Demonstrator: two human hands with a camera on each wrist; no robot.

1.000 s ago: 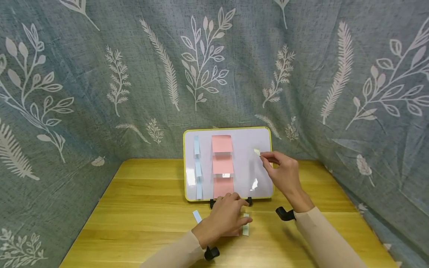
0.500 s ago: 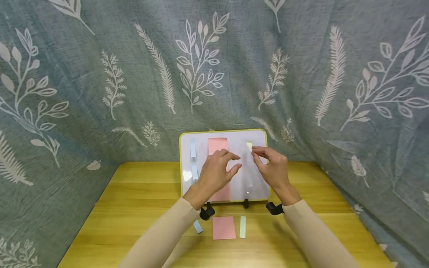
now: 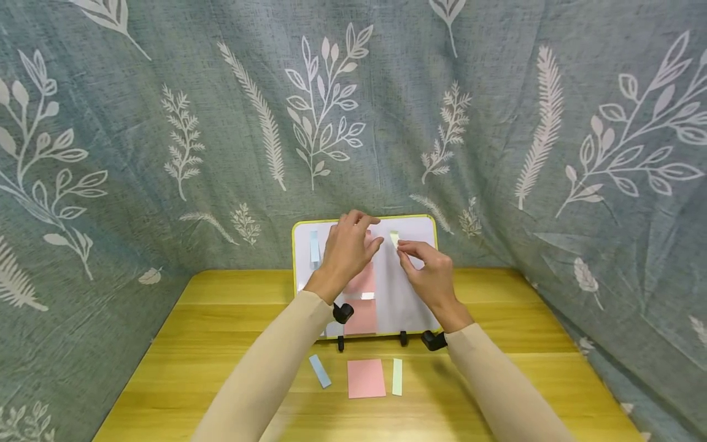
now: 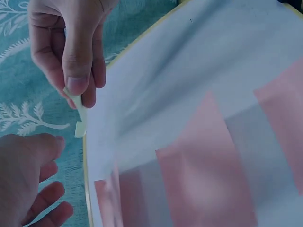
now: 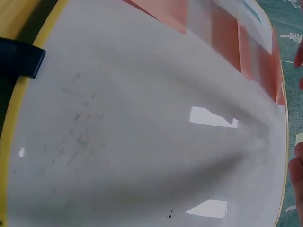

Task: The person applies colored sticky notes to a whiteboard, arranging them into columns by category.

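My right hand (image 3: 431,273) pinches a pale green sticky strip (image 3: 394,236) between thumb and fingers, in front of the upper right part of the whiteboard (image 3: 392,307). In the left wrist view the strip (image 4: 81,128) hangs bent from the fingertips near the board's yellow edge. My left hand (image 3: 347,248) holds nothing; its fingers are spread and loosely bent in front of the board's upper middle. It partly hides a column of pink sticky notes (image 3: 361,317). Blue strips, one of them a blue sticky strip (image 3: 314,245), are stuck at the board's left.
On the wooden table (image 3: 232,344) before the board lie a blue strip pad (image 3: 320,371), a pink note pad (image 3: 366,379) and a pale green strip pad (image 3: 397,377). Black feet (image 3: 404,338) support the board. A patterned grey-green cloth (image 3: 386,123) surrounds the table.
My left hand has risen from over the pads on the table to the board's upper middle, uncovering the pads. The right hand has shifted left with the green strip.
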